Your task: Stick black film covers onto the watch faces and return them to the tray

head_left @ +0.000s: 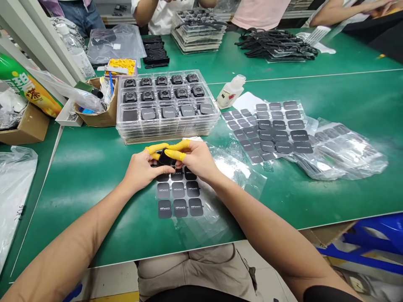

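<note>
Between both hands is a small black smartwatch body (pixel 166 158), held just above the table and partly covered by fingers. My left hand (pixel 141 167) grips it from the left, with yellow finger cots on some fingers. From the right, my right hand (pixel 197 158) presses on it with yellow-covered fingertips. Below the hands lies a clear sheet of dark square HiFuture stickers (pixel 178 190), its top rows partly hidden. Just beyond stands a stack of clear trays (pixel 166 130); the top one holds rows of smartwatch bodies, the front row showing HiFuture labels on several.
More sticker sheets (pixel 277 130) and plastic bags (pixel 349 155) lie to the right. A small white bottle (pixel 231 91) stands behind the tray's right corner. Cardboard boxes (pixel 97 116) sit on the left. Across the table are watch straps (pixel 277 44), another tray stack (pixel 198 40) and other people.
</note>
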`<state>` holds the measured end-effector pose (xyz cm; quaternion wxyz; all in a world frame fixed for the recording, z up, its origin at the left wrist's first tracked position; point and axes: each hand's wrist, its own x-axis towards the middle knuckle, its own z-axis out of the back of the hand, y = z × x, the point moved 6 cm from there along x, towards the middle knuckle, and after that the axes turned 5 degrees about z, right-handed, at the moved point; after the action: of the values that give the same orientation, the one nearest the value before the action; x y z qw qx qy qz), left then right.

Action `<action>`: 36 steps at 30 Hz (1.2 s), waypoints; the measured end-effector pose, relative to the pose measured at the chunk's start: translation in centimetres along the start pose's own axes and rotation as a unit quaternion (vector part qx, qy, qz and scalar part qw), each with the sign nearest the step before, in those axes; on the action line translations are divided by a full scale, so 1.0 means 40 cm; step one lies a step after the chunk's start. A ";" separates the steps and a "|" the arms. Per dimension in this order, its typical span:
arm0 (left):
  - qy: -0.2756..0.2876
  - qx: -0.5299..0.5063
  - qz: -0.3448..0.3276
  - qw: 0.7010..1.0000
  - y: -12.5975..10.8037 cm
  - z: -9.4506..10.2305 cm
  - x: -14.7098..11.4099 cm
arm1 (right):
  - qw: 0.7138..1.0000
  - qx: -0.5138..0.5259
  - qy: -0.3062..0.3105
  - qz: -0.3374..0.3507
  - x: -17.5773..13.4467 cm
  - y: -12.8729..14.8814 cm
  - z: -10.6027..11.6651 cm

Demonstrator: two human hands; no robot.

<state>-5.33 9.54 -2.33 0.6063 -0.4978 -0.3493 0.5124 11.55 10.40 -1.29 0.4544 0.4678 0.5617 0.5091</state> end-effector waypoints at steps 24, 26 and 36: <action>0.019 -0.098 0.071 0.992 0.005 0.000 -0.004 | 0.988 -0.152 0.012 0.013 0.020 0.098 0.204; 0.024 -0.112 0.079 0.990 0.004 -0.003 -0.005 | 0.940 -0.341 -0.001 -0.011 0.028 0.098 0.277; 0.032 -0.044 0.033 0.998 -0.003 -0.007 -0.007 | 0.798 -0.571 -0.055 0.186 0.050 0.067 0.184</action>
<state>-5.11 9.22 -2.26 0.5774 -0.5512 -0.3350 0.5006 18.67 13.59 0.81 0.5660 0.2464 0.0455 0.7854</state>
